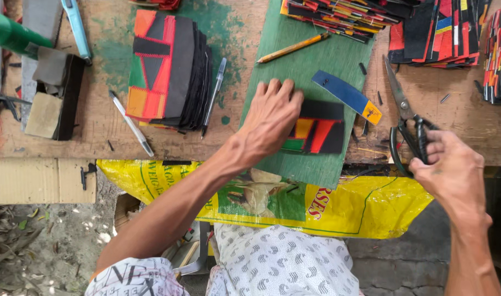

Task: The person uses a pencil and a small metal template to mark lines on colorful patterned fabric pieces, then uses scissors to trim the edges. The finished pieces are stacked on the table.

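While pinning the patch (316, 134) flat with left hand (269, 123), right hand (453, 175) gripping scissors (406, 118) at frame right: risks a slipped patch, nicked fingertips.

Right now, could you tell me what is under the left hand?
The left hand presses a black, red and yellow patchwork piece onto a green board. The piece's left part is covered by the hand.
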